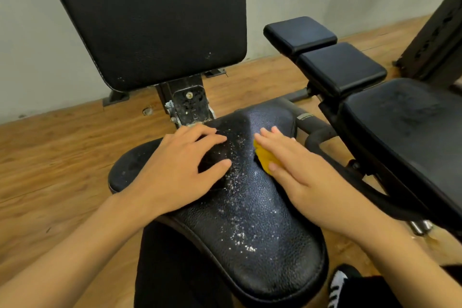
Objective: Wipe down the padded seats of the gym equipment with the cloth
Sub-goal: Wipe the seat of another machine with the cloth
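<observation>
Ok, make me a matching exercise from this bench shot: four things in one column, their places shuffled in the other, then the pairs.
Column one
1. yellow cloth
2. left hand
3. backrest pad
4. white specks

Column two
A. upright behind the seat
B. pressed under the right hand
C. scattered along the seat's middle
D. resting on the seat, left of the specks

Pairs: 1-B, 2-D, 3-A, 4-C

Bare forearms [75,245], blk trousers [175,270], blk/wht striped shoe [337,285].
</observation>
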Demonstrator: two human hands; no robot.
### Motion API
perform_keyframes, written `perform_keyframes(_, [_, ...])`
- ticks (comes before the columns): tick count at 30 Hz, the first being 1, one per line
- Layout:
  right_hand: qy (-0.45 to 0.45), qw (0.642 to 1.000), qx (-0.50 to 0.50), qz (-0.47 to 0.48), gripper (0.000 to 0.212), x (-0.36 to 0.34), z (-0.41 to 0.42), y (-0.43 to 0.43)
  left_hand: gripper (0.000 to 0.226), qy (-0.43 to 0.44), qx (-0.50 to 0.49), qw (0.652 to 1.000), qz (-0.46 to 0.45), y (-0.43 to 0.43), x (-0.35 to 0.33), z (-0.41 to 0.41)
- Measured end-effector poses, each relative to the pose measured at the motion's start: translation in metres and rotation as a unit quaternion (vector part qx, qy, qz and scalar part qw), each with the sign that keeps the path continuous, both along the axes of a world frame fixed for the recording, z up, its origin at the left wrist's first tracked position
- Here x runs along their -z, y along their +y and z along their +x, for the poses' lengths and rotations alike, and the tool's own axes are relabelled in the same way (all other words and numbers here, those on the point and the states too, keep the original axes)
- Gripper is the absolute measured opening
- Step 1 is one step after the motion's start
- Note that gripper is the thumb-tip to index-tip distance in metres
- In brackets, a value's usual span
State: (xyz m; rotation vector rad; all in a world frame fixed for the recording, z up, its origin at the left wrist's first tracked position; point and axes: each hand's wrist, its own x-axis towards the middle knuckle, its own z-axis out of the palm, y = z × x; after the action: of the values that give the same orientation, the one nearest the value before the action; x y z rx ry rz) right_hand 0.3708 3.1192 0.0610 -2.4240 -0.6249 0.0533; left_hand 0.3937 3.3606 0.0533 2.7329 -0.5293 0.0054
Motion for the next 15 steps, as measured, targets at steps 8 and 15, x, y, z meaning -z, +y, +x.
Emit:
perform_keyframes(8, [0.066,0.986,0.079,-0.131,0.045,0.018,0.156,0.01,0.074,-0.005,-0.007,1.0,-0.02,0.005,0.008,-0.007])
perform_keyframes(15, [0.027,0.985,0.068,-0.154,0.045,0.014,0.148,0.022,0.076,0.0,-0.011,1.0,-0.02,0.005,0.006,-0.011])
